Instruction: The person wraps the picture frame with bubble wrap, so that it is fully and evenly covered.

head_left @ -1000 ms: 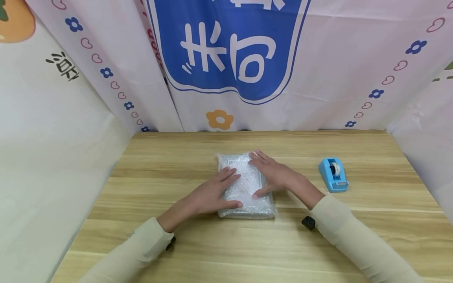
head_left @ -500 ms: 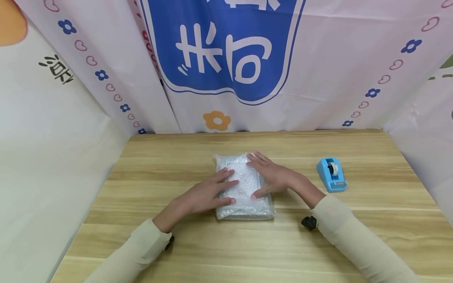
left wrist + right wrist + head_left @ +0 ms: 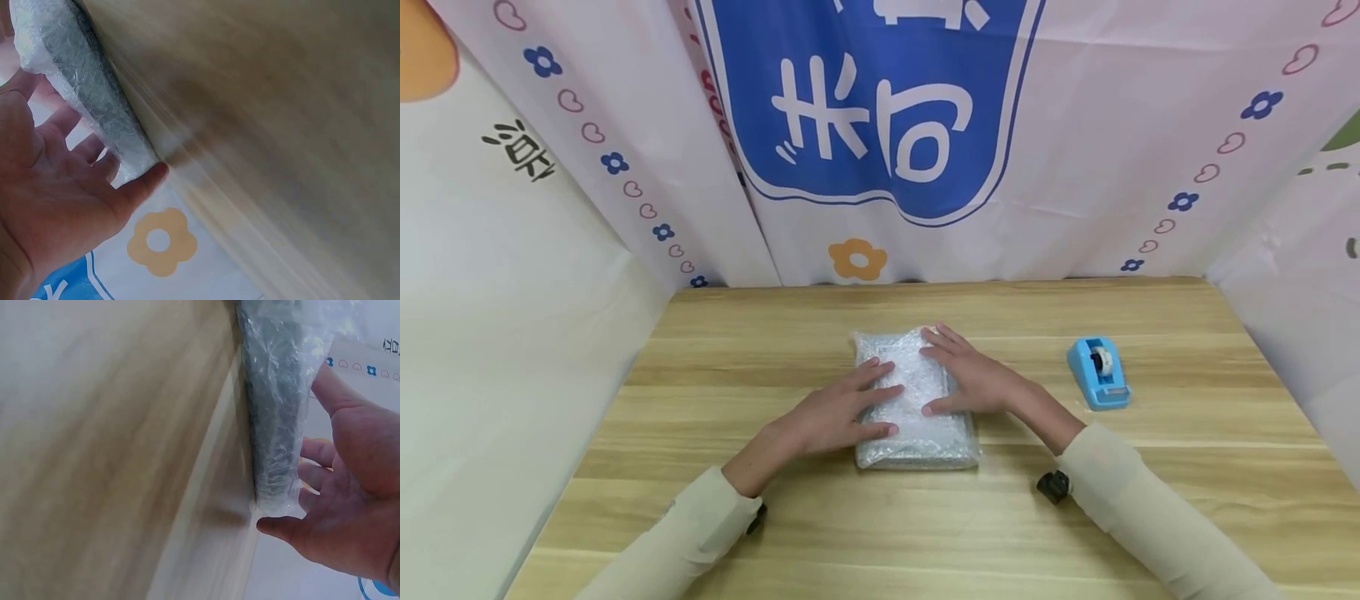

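Note:
A flat rectangular parcel in clear bubble wrap [image 3: 917, 442] lies on the wooden table. What is inside the wrap is hard to make out. My left hand [image 3: 831, 417] rests on its left side, fingers spread over the top. On the right side lies my right hand [image 3: 977, 379], with its fingertips at the far right corner and its thumb on the top face. Both wrist views show the thick, crinkled side of the wrapped parcel [image 3: 94, 81], with the left little finger by one end and the right hand [image 3: 350, 500] alongside it.
A blue tape dispenser [image 3: 1101, 375] with a roll of tape stands to the right of the parcel on the wooden tabletop [image 3: 760, 333]. Behind the table's far edge hangs a printed cloth [image 3: 1075, 167]. White cloth walls [image 3: 512, 333] close off the sides.
The left thumb and fingers have drawn slightly left over the parcel. The right thumb has shifted a little on the wrap. The parcel stays in place; the head view has moved slightly.

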The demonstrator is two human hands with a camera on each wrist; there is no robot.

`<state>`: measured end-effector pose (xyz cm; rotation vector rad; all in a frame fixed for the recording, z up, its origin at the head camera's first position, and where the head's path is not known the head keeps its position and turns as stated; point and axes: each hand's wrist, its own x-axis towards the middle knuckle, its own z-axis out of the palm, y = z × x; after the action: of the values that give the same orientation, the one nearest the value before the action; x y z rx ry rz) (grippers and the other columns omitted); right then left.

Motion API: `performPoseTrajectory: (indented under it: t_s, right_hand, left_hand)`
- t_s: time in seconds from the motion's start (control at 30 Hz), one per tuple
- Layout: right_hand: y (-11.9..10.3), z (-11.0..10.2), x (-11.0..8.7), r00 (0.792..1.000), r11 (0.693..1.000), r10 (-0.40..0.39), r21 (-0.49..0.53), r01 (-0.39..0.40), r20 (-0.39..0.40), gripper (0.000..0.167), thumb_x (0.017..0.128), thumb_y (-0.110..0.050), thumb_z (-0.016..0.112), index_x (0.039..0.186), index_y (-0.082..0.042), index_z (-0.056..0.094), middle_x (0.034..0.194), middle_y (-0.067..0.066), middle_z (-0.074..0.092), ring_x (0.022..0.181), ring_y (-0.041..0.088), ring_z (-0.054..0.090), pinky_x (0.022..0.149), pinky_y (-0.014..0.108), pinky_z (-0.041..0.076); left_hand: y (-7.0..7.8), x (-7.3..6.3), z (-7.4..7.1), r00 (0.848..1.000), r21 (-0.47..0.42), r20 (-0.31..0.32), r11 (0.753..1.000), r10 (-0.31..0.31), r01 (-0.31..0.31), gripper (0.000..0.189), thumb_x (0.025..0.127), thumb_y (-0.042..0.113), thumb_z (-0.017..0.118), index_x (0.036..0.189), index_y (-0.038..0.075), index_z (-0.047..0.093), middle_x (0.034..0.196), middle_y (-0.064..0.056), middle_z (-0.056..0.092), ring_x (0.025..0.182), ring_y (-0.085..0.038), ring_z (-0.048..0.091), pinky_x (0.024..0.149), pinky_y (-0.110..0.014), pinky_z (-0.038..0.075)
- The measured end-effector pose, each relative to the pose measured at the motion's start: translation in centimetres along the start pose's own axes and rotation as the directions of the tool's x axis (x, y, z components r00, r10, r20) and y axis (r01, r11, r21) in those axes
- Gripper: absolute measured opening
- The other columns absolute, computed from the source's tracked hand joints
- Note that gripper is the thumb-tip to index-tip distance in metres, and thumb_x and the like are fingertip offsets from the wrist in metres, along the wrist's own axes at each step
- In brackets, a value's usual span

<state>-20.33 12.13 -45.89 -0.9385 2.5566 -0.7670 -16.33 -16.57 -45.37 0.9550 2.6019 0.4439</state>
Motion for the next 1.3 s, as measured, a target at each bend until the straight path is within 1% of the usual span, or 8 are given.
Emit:
performPoseTrajectory:
  t_s: [0.17, 0.3, 0.43, 0.67, 0.77, 0.87, 1.03, 1.3]
  right_hand:
    - [-0.3, 0.1, -0.3, 0.999, 0.999, 0.03, -0.028, -0.031, -0.028, 0.09, 0.094, -0.043, 0.083, 0.162, 0.0, 0.043, 0.18, 0.016, 0.018, 0.169, 0.041, 0.006, 0.135, 0.058, 0.018]
    - [-0.2, -0.7, -1.7, 0.994, 0.998, 0.06, 0.029, -0.057, -0.095, 0.082, 0.097, -0.04, 0.079, 0.161, 0.0, 0.046, 0.174, 0.02, 0.036, 0.164, 0.043, 0.028, 0.131, 0.061, 0.029]
    - [0.7, -1.9, -4.3, 0.977, 0.987, 0.11, 0.138, -0.085, -0.181, 0.075, 0.1, -0.034, 0.078, 0.16, -0.001, 0.047, 0.163, 0.023, 0.05, 0.148, 0.047, 0.051, 0.118, 0.062, 0.047]
    - [2.7, -4.4, -10.0, 0.919, 0.954, 0.238, 0.25, -0.162, -0.314, 0.063, 0.104, -0.029, 0.074, 0.156, -0.002, 0.052, 0.152, 0.022, 0.061, 0.133, 0.042, 0.066, 0.103, 0.049, 0.061]
    - [3.7, -5.2, -12.2, 0.889, 0.941, 0.305, 0.253, -0.226, -0.342, 0.06, 0.106, -0.032, 0.07, 0.156, -0.005, 0.053, 0.147, 0.019, 0.066, 0.124, 0.033, 0.071, 0.092, 0.032, 0.063]
    - [4.8, -5.7, -14.2, 0.861, 0.915, 0.378, 0.277, -0.292, -0.34, 0.06, 0.108, -0.036, 0.067, 0.157, -0.006, 0.052, 0.146, 0.018, 0.067, 0.113, 0.015, 0.073, 0.083, 0.02, 0.058]
    - [6.5, -5.9, -16.6, 0.826, 0.852, 0.479, 0.385, -0.355, -0.297, 0.063, 0.11, -0.036, 0.062, 0.159, 0.001, 0.046, 0.148, 0.028, 0.061, 0.098, -0.012, 0.066, 0.078, 0.026, 0.065]
    - [8.1, -5.9, -18.9, 0.775, 0.816, 0.548, 0.407, -0.411, -0.317, 0.063, 0.111, -0.039, 0.059, 0.155, 0.004, 0.048, 0.14, 0.03, 0.062, 0.089, -0.01, 0.069, 0.071, 0.03, 0.066]
  left_hand:
    - [-0.3, -0.1, 0.2, 1.0, 0.017, -0.011, 1.0, 0.006, -0.006, 0.067, 0.107, 0.06, 0.055, 0.164, 0.026, 0.046, 0.181, -0.004, 0.021, 0.17, -0.034, 0.007, 0.133, -0.062, 0.024]
    - [-0.3, -0.1, 0.1, 1.0, 0.005, -0.01, 1.0, 0.007, -0.007, 0.067, 0.107, 0.06, 0.057, 0.163, 0.025, 0.049, 0.18, -0.004, 0.023, 0.17, -0.033, 0.007, 0.133, -0.061, 0.025]
    - [-0.2, -0.1, -0.1, 1.0, -0.014, -0.007, 1.0, 0.004, -0.004, 0.067, 0.106, 0.06, 0.059, 0.162, 0.025, 0.05, 0.18, -0.003, 0.024, 0.17, -0.032, 0.007, 0.133, -0.061, 0.026]
    - [-0.3, -0.2, 0.1, 1.0, -0.028, -0.002, 1.0, -0.008, 0.008, 0.068, 0.106, 0.062, 0.058, 0.164, 0.028, 0.047, 0.181, 0.001, 0.021, 0.171, -0.027, 0.004, 0.133, -0.061, 0.026]
    - [-0.4, -0.2, 0.1, 1.0, -0.028, -0.002, 1.0, -0.007, 0.007, 0.068, 0.106, 0.062, 0.058, 0.164, 0.028, 0.047, 0.181, 0.001, 0.021, 0.171, -0.027, 0.004, 0.132, -0.061, 0.028]
    - [-0.3, -0.2, 0.1, 1.0, -0.03, -0.002, 1.0, -0.005, 0.005, 0.068, 0.106, 0.061, 0.058, 0.164, 0.028, 0.047, 0.181, 0.001, 0.021, 0.171, -0.028, 0.004, 0.131, -0.062, 0.029]
    - [-0.4, -0.2, 0.1, 1.0, -0.028, -0.006, 1.0, -0.002, 0.002, 0.069, 0.106, 0.062, 0.057, 0.164, 0.027, 0.046, 0.181, 0.0, 0.021, 0.171, -0.028, 0.004, 0.132, -0.062, 0.028]
    - [-0.4, -0.2, 0.3, 1.0, -0.041, -0.007, 0.999, -0.007, 0.007, 0.069, 0.106, 0.062, 0.057, 0.165, 0.028, 0.045, 0.181, 0.002, 0.02, 0.171, -0.026, 0.003, 0.131, -0.063, 0.029]
